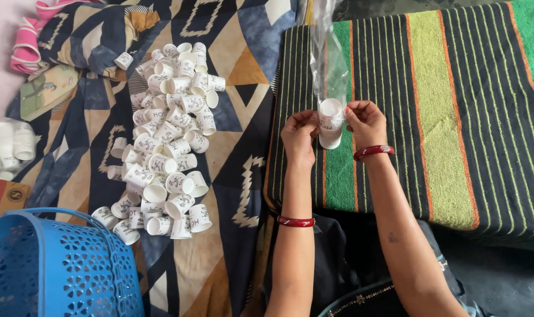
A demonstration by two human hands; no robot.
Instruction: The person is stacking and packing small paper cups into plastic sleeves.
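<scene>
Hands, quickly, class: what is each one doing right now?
Left hand: closed, grip on the white paper cup inside the clear plastic bag.
Right hand: closed, pinching the same cup and bag from the other side.

Both hands on a cup in a plastic sleeve

The left hand [299, 138] and right hand [365, 121] pinch a white paper cup [330, 122] inside a clear plastic sleeve [328, 56] above the striped mat [455, 105].

Both forearms are bare, without sleeves. The left hand [299, 136] and the right hand [367, 120] each wear one glossy red bangle [296, 221] at the wrist.
</scene>
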